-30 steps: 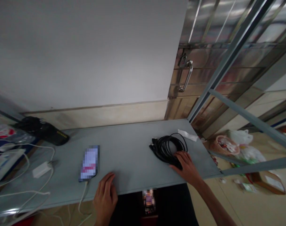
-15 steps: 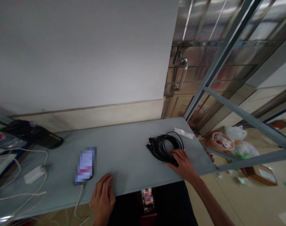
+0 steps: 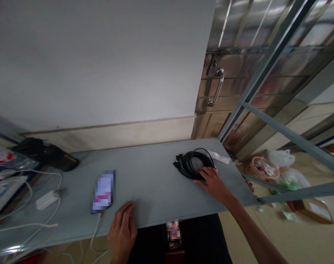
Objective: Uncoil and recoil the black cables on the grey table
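A coil of black cable (image 3: 188, 167) lies on the right part of the grey tabletop, its dark connectors pointing left. My right hand (image 3: 212, 185) is closed over the near right side of the coil, fingers across its loops and thumb along the outer near edge. Part of the bundle is hidden under the fingers. At the table's front edge my left hand (image 3: 123, 225) rests with loosely bent fingers and holds nothing. Left of it, a phone (image 3: 103, 192) with a lit, blurred screen lies with a white cord (image 3: 96, 229) plugged into its near end.
A black bottle-shaped item (image 3: 57, 156) lies at the back left, near a white adapter (image 3: 47, 200) and tangled white cords. A white strip (image 3: 219, 157) sits behind the coil. Metal frame bars (image 3: 287, 128) rise at the right, with a basket (image 3: 263, 168) and bags on the floor.
My right hand and the coiled cable have shifted slightly away from me, toward the back of the table. The left hand stays in about the same place; the view has turned slightly.
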